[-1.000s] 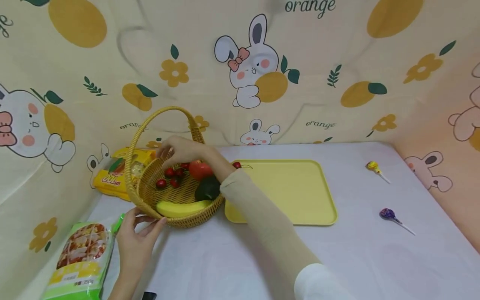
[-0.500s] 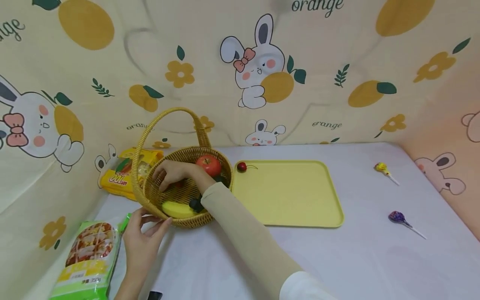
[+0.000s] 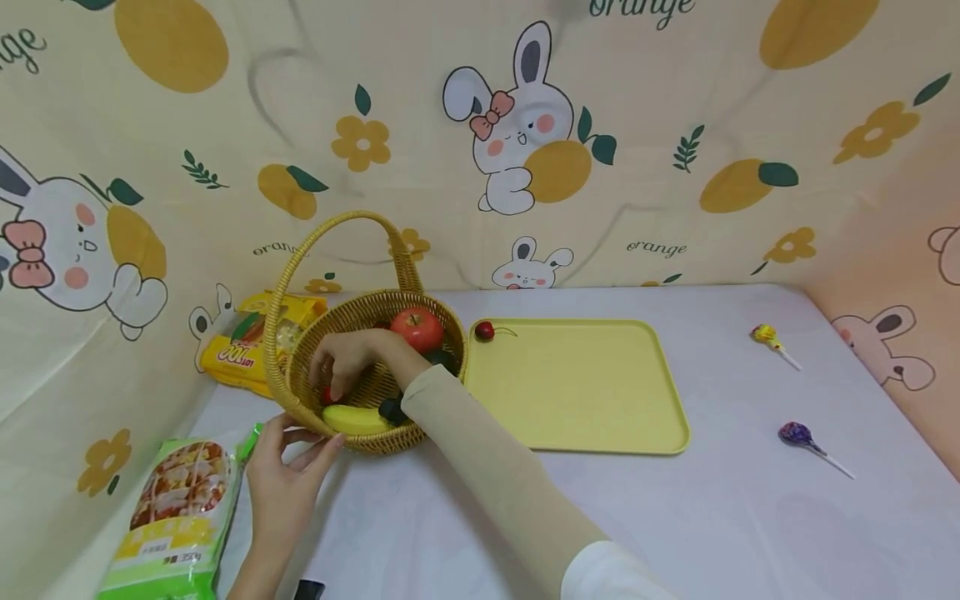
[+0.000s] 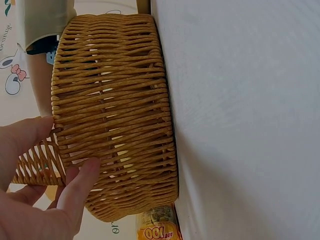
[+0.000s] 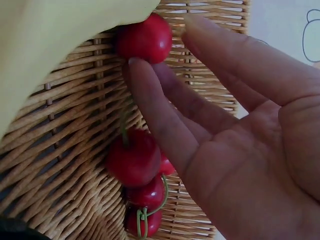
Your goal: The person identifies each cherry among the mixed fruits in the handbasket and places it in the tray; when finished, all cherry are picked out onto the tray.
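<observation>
My right hand point(image 3: 348, 357) is down inside a wicker basket point(image 3: 386, 443), at its left side. In the right wrist view its fingers are around a cherry point(image 5: 150, 39); a fingertip touches or nearly touches it, and the thumb stands apart. Several other cherries point(image 5: 134, 157) with green stems lie beside the fingers. The basket also holds a banana point(image 3: 356, 420), a red apple point(image 3: 417, 330) and a dark green thing point(image 3: 442, 359), partly hidden by the arm. My left hand point(image 3: 288, 467) grips the basket's rim at the foot of its handle point(image 4: 37, 165), thumb and fingers on either side.
Right of the basket lies a yellow tray point(image 3: 577, 392) with one cherry point(image 3: 484, 331) in its back left corner. Two lollipops point(image 3: 797, 434) lie farther right. A yellow packet point(image 3: 240, 358) stands behind the basket, and a green food bag point(image 3: 176, 508) lies at the left.
My right hand has gone from the basket's back left rim down and forward into it, towards a cherry near the banana. The left hand keeps its grip. The head view has shifted slightly.
</observation>
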Motion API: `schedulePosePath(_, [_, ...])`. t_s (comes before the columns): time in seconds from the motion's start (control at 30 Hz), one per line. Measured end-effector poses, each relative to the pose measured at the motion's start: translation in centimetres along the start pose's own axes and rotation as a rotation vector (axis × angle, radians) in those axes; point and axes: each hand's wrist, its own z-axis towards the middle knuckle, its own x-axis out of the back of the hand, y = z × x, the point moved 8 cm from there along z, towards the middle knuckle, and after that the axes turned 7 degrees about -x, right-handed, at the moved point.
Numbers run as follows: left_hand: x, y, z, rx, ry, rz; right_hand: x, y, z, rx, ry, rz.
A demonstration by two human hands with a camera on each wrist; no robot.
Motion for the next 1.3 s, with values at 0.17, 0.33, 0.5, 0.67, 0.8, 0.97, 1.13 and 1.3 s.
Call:
schedulePosePath(0.17, [0.1,0.0,0.0,-0.004,0.0,0.008,-0.5,0.1,0.0,-0.039,-0.047,0.03])
schedulePosePath(0.33, [0.2,0.1,0.0,-0.007,0.002,0.004,-0.6,0.2,0.2,-0.064,-0.031,-0.003])
schedulePosePath(0.5, [0.2,0.2,0.1,-0.017,0.005,-0.002,-0.7,0.2,0.3,-0.08,-0.019,-0.036])
schedulePosePath(0.67, [0.2,0.3,0.1,-0.036,0.011,-0.012,-0.5,0.0,0.4,-0.069,0.008,-0.062])
schedulePosePath(0.8, [0.1,0.0,0.1,-0.029,0.005,-0.028,0.4,-1.0,-0.8,-0.004,0.028,-0.097])
schedulePosePath(0.97, [0.2,-0.1,0.0,-0.023,0.007,-0.024,3.6,-2.6,-5.0,0.192,0.14,-0.05])
schedulePosePath(1.13, [0.2,-0.1,-0.1,-0.035,0.009,-0.018,8.1,-0.2,-11.9,0.347,0.394,-0.02])
schedulePosePath(1.3, [0.1,0.0,-0.1,-0.028,0.011,-0.023,11.2,7.3,-18.1,0.27,0.608,0.063])
